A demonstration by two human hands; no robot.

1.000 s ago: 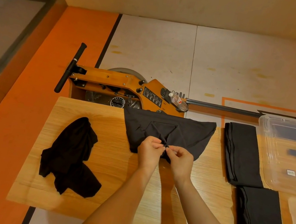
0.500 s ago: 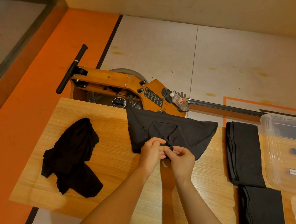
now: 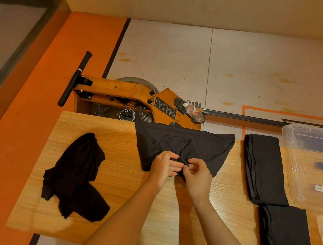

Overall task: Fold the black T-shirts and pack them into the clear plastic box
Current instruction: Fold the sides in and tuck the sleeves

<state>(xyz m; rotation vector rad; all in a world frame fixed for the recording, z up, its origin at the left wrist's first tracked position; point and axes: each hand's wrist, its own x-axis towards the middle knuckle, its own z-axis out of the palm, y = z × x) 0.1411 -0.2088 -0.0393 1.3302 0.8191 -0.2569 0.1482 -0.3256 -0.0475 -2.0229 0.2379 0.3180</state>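
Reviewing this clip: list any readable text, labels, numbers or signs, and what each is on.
None can be read.
Black plate on the orange machine: white print, too small.
Round dial: marks blurred.
Water bottle label: red and white, illegible.
Sticker on the clear plastic box: blurred.

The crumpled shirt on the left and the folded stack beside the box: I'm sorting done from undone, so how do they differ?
The crumpled shirt lies bunched and irregular, while the folded stack is a flat, neat rectangle. The crumpled shirt sits alone at the table's left, whereas the folded stack lies next to the clear box. Both are black fabric, and neither is touched by a hand.
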